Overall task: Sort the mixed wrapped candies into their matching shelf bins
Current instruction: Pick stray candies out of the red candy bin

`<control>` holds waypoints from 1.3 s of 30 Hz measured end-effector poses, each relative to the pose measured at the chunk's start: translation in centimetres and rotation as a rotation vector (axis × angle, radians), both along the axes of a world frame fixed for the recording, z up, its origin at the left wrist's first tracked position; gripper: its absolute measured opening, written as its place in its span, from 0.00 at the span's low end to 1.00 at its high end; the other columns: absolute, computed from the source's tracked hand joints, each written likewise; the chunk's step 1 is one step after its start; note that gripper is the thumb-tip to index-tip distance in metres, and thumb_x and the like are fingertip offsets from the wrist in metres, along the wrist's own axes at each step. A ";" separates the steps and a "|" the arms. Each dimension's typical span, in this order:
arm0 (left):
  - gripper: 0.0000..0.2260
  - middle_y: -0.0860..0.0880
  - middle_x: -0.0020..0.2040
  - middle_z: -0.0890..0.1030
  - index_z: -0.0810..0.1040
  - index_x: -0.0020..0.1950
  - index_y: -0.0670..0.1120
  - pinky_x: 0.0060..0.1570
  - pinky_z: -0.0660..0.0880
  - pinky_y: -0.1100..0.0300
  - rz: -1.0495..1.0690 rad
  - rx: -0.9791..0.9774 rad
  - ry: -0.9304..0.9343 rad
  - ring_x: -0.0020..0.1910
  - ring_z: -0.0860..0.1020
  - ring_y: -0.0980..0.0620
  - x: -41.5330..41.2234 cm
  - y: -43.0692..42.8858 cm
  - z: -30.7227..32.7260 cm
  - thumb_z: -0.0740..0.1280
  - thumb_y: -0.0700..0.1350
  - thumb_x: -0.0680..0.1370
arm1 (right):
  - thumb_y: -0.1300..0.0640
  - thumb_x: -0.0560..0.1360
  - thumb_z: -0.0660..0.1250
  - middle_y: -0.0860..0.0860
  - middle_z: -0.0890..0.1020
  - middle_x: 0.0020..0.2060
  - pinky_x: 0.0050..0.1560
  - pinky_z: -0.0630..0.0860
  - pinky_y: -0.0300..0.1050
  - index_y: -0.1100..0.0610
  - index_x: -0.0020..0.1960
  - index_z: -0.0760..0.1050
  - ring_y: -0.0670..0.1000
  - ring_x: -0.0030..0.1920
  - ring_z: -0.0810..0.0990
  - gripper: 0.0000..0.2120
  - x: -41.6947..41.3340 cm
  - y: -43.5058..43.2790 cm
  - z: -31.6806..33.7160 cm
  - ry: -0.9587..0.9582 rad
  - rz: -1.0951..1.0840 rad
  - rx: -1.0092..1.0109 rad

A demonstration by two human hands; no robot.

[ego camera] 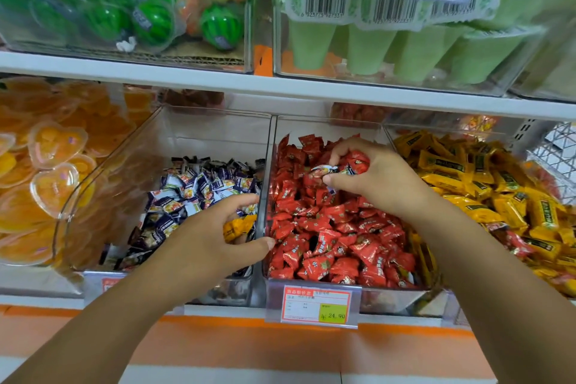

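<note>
**Hand pose**

Your right hand (374,181) is above the rear half of the clear plastic bin of red wrapped candies (327,121), knuckles up and fingers curled. Thumb and forefinger pinch a white-and-blue wrapped candy (324,169). The curled fingers appear also to enclose one or two red glossy candies (358,162), but the wrappers overlap and the count cannot be read.

Your left hand (212,237) is over the front right corner of the clear plastic bin of dark-blue-and-white wrapped candies (218,134). Its thumb tip touches the dividing wall between the two bins. The fingers are curled round a yellow wrapped candy (238,225), held against the palm.

**Surroundings**

- The heap of yellow wrapped candies (467,184) fills the bin just beside the right wall of the red bin. A few red pieces lie among them near its front edge.
- Clear heart-shaped cups with orange filling (53,146) are stacked in the bin at the left.
- A red-bordered price label (318,305) hangs on the front edge of the red bin.
- The white shelf board (218,81) runs above the bins and carries green striped balls in clear shells (152,22) and pale green tapered cups (367,50).

**Materials**

The wrappers are crinkled foil with pinched, serrated ends. The bin walls are rigid, transparent and glossy.
</note>
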State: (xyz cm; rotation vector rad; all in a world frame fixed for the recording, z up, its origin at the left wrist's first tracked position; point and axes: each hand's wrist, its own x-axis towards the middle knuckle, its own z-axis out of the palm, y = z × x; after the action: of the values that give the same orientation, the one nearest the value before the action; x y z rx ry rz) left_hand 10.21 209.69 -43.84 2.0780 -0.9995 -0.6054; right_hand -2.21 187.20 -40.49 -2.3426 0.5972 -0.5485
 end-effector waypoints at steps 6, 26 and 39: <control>0.23 0.65 0.50 0.71 0.62 0.57 0.76 0.43 0.69 0.74 -0.009 -0.004 -0.009 0.43 0.73 0.69 -0.1 0.1 0.1 0.71 0.63 0.69 | 0.57 0.71 0.75 0.45 0.75 0.60 0.51 0.77 0.41 0.40 0.64 0.71 0.48 0.52 0.77 0.27 -1.4 -0.1 0.0 0.229 -0.054 -0.008; 0.24 0.64 0.60 0.67 0.63 0.58 0.75 0.50 0.66 0.69 -0.017 -0.003 -0.016 0.49 0.72 0.76 -0.2 0.3 0.4 0.70 0.64 0.67 | 0.55 0.78 0.65 0.39 0.74 0.45 0.36 0.65 0.26 0.48 0.62 0.75 0.34 0.36 0.71 0.13 -0.2 2.0 -0.1 0.313 0.055 -0.251; 0.34 0.59 0.68 0.71 0.64 0.66 0.71 0.57 0.68 0.62 -0.037 0.030 -0.009 0.68 0.67 0.62 0.0 0.8 0.2 0.64 0.70 0.60 | 0.58 0.78 0.66 0.50 0.77 0.64 0.58 0.68 0.37 0.52 0.64 0.76 0.48 0.61 0.75 0.15 2.3 2.7 -1.9 0.540 0.085 -0.299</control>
State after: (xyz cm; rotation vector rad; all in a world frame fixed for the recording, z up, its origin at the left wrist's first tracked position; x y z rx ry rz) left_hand 10.25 210.47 -43.61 2.0942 -1.0414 -0.6341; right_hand 0.06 189.90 -42.41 -2.8053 0.6843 0.0531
